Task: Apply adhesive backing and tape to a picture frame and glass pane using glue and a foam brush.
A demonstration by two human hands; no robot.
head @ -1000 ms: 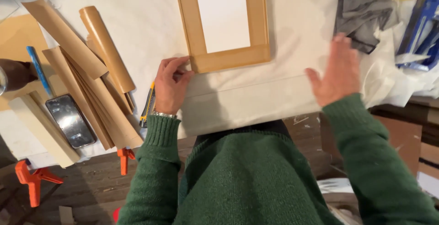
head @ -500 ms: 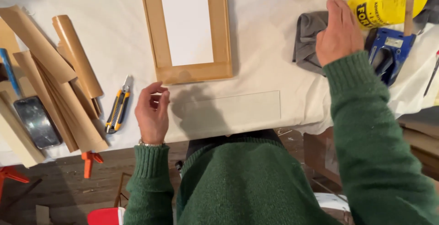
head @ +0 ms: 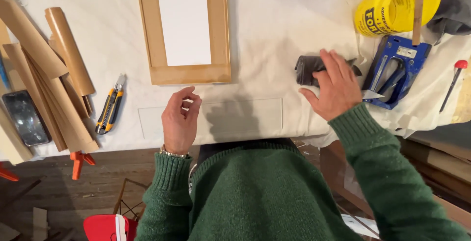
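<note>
My right hand (head: pixel 332 85) rests on a dark grey cloth (head: pixel 308 68) bunched on the white sheet, its fingers spread over the cloth. Just right of it lies a blue staple gun (head: pixel 396 72). My left hand (head: pixel 179 120) hovers loosely curled over the near edge of the table, holding nothing, above a flat rectangular shape (head: pixel 235 116) that shows under the sheet. A wooden frame (head: pixel 216 35) with a white panel lies beyond the left hand. Both arms wear green knit sleeves.
A yellow-and-black utility knife (head: pixel 110 107) lies left of my left hand. Brown paper rolls (head: pixel 54 69) and a phone (head: pixel 24 117) crowd the left edge. A yellow tub (head: pixel 392 8) with a brush handle and a red-handled tool (head: pixel 454 81) stand right. Orange clamps (head: pixel 78 161) grip the table edge.
My right hand has dragged the grey cloth from beside the yellow tub down and leftward towards me. My left hand stays near the table's front edge, now slightly more curled.
</note>
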